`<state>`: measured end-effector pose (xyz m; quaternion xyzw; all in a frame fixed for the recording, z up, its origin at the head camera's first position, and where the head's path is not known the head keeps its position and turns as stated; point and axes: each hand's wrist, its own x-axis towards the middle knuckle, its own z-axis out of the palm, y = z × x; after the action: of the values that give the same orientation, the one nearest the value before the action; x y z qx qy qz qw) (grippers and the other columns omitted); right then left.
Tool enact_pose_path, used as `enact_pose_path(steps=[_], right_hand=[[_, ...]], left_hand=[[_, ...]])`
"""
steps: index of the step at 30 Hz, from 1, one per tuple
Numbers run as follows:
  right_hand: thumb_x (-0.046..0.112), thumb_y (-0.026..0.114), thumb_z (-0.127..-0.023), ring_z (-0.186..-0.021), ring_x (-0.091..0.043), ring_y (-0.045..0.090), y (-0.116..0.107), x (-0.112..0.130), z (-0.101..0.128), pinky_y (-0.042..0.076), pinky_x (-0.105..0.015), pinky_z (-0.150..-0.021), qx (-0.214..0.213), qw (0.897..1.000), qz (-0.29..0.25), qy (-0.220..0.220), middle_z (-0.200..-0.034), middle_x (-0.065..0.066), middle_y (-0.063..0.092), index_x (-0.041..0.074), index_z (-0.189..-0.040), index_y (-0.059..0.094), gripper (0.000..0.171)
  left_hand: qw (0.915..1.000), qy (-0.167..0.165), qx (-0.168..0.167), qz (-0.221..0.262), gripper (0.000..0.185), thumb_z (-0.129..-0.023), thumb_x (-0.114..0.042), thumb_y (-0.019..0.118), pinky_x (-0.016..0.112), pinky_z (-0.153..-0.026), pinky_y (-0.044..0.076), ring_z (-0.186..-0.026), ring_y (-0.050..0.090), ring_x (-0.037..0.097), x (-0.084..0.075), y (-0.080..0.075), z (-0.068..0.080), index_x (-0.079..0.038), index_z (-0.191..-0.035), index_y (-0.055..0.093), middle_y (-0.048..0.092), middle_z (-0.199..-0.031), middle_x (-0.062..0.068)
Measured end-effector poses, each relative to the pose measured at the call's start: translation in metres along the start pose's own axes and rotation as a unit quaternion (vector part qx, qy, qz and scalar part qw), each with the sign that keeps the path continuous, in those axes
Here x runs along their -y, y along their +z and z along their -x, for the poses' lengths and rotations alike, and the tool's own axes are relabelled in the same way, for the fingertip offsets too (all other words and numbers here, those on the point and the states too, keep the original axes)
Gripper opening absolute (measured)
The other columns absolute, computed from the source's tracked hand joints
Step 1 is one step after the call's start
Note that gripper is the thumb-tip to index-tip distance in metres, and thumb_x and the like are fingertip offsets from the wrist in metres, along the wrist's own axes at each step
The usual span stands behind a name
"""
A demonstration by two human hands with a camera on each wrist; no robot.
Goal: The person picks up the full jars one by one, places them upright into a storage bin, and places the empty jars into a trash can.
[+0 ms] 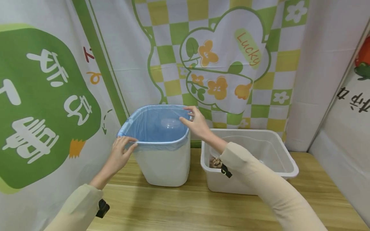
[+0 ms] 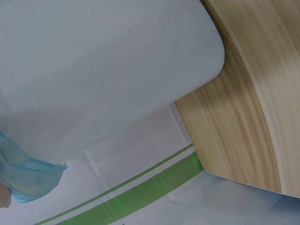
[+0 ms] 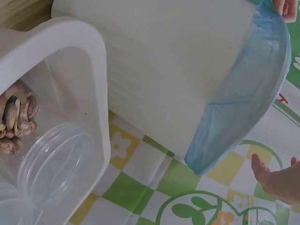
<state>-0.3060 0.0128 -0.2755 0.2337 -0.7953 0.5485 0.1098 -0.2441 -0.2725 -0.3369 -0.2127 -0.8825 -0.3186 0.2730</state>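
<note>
**Even, soft light across all three views**

Bright, diffuse light fills the head view; shadows are faint, one lying under the white bin (image 1: 163, 166) on the table (image 1: 185, 205). Straight lines bow toward the edges. Both wrist views are close and slightly soft, with mild glare on the clear tub (image 3: 70, 70).

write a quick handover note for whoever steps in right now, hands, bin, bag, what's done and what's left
Left hand grips the blue bag at the near left rim of the white bin. Right hand pinches the bag at the far right rim. The bin stands on the wooden table, beside the clear tub.
Done: bag is in the bin, its edge folded over the rim.
Left: probably smoothing the edge at both grips, then letting go.
</note>
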Motion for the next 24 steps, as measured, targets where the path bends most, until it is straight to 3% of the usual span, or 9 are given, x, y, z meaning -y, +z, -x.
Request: enact_pose_path(steps=[6,14,20,24], right_hand=[[0.01,0.058,-0.085,-0.108,-0.03,0.05,-0.012,-0.003,0.019,0.043,-0.035,-0.091,0.015,0.999,-0.007,-0.036,-0.117,-0.017,0.052,-0.001,-0.113,0.047,0.033],[0.016,0.056,-0.087,-0.107,-0.028,0.05,-0.041,-0.007,0.053,0.041,-0.039,-0.093,0.054,0.996,0.044,-0.051,-0.117,-0.014,0.05,0.002,-0.115,0.048,0.032],[0.015,0.057,-0.087,-0.105,-0.027,0.049,-0.067,-0.013,0.084,0.041,-0.041,-0.092,0.048,0.99,0.099,-0.083,-0.114,-0.012,0.051,0.001,-0.115,0.049,0.032],[0.01,0.061,-0.083,-0.101,-0.025,0.051,-0.081,-0.023,0.111,0.044,-0.041,-0.086,0.03,0.977,0.159,-0.14,-0.111,-0.011,0.053,0.0,-0.113,0.051,0.034]], left_hand=[[0.9997,0.012,-0.004,-0.019,0.012,-0.086,-0.005,0.055,0.057,-0.102,0.013,-0.1,0.046,0.036,-0.001,-0.003,-0.001,0.002,-0.095,0.058,0.058,-0.095,0.019],[0.9952,0.071,-0.043,-0.052,0.02,-0.081,0.0,0.059,0.052,-0.087,0.033,-0.092,0.051,0.033,-0.007,-0.006,-0.001,0.003,-0.101,0.061,0.06,-0.096,0.018],[0.9867,0.121,-0.074,-0.079,0.029,-0.076,0.006,0.063,0.049,-0.083,0.038,-0.093,0.052,0.033,-0.018,-0.006,0.003,0.004,-0.105,0.06,0.058,-0.099,0.018],[0.9759,0.163,-0.095,-0.11,0.025,-0.08,-0.001,0.061,0.047,-0.078,0.042,-0.093,0.052,0.034,-0.026,-0.005,0.011,0.004,-0.104,0.06,0.056,-0.102,0.019]])
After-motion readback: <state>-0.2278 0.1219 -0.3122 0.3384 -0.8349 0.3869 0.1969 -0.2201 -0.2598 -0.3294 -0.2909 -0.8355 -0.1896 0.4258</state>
